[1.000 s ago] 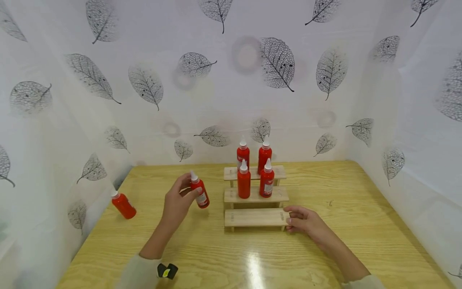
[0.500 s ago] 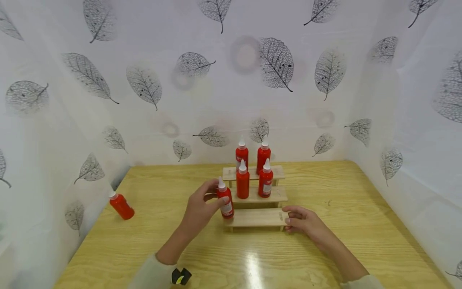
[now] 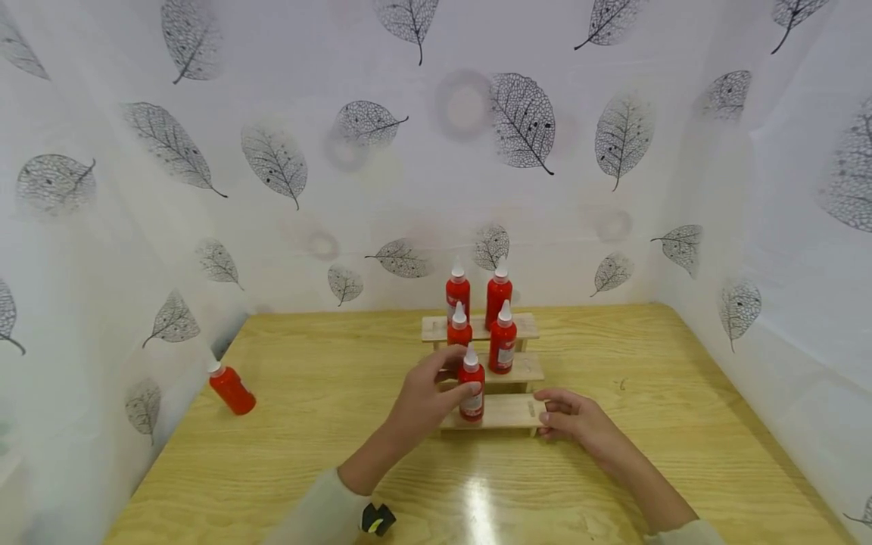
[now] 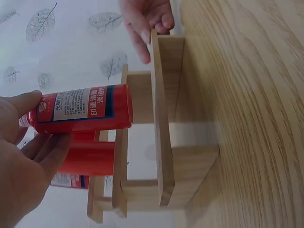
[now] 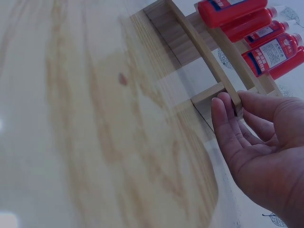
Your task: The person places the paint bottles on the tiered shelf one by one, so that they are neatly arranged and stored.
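My left hand [image 3: 424, 395] grips a red squeeze bottle [image 3: 471, 395] with a white pointed cap, thumb on one side and fingers on the other. The bottle is upright over the left half of the lowest step of a three-step wooden rack [image 3: 511, 411]. In the left wrist view, a gap shows between the bottle's base [image 4: 124, 107] and that step's board [image 4: 163, 123]. My right hand [image 3: 587, 425] holds the lowest step's right end; the right wrist view shows the thumb [image 5: 256, 102] and fingers pinching the board's end.
Two red bottles stand on the middle step, the left one [image 3: 459, 333] partly hidden by my left hand. Two more, including the right one [image 3: 499, 299], stand on the top step. Another red bottle [image 3: 233, 390] is at the table's left edge. A leaf-patterned curtain [image 3: 409, 189] surrounds the table [image 3: 327, 348].
My left hand has carried the bottle rightward from beside the rack to over the lowest step. My right hand has stayed at the rack's right end.
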A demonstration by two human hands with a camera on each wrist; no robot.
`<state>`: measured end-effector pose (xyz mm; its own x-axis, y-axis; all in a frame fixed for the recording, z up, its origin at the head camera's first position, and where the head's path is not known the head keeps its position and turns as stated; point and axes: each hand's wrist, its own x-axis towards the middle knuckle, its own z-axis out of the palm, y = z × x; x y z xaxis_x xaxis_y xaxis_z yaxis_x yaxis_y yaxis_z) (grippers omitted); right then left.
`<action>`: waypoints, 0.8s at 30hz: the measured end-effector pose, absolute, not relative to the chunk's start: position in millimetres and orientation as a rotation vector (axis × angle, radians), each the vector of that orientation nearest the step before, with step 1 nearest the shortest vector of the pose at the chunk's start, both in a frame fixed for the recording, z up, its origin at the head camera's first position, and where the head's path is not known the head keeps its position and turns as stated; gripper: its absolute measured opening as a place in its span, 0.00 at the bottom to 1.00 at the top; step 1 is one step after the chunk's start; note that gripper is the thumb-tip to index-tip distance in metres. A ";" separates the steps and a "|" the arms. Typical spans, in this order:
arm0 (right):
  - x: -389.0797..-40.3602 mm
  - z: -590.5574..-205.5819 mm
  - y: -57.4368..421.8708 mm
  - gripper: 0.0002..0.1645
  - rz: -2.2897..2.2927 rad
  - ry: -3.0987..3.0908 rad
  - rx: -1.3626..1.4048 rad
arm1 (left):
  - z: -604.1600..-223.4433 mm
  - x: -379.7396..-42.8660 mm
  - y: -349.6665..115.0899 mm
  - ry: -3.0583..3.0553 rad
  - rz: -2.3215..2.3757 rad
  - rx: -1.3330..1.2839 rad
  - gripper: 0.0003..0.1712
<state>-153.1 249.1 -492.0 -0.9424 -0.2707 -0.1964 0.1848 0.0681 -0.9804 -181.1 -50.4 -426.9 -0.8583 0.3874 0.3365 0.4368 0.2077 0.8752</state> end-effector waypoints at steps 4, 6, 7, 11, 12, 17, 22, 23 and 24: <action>-153.0 -492.7 249.0 0.36 -1.949 2.017 -0.077 | -428.9 -182.3 -36.3 -2.428 -1.776 -0.855 0.29; -153.3 -492.6 248.9 0.36 -1.950 2.014 -0.073 | -429.8 -183.6 -29.9 -2.432 -1.772 -0.864 0.29; -153.4 -492.4 248.9 0.37 -1.951 2.012 -0.071 | -430.4 -184.4 -26.8 -2.436 -1.767 -0.866 0.29; -154.1 -491.7 249.0 0.37 -1.941 2.012 -0.067 | -431.7 -186.2 -16.9 -2.445 -1.744 -0.870 0.28; -154.1 -491.4 248.9 0.37 -1.940 2.013 -0.066 | -432.0 -186.5 -15.0 -2.446 -1.748 -0.870 0.27; -153.6 -490.6 249.3 0.37 -1.929 2.022 -0.068 | -434.5 -187.3 -7.0 -2.426 -1.808 -0.894 0.25; -152.9 -490.7 249.8 0.37 -1.922 2.021 -0.074 | -436.3 -187.2 -2.2 -2.429 -1.807 -0.906 0.26; -153.0 -491.0 249.9 0.37 -1.923 2.019 -0.075 | -436.6 -187.0 -1.3 -2.434 -1.799 -0.907 0.26; -153.2 -491.2 250.0 0.37 -1.924 2.016 -0.075 | -437.0 -186.9 -0.6 -2.437 -1.789 -0.908 0.26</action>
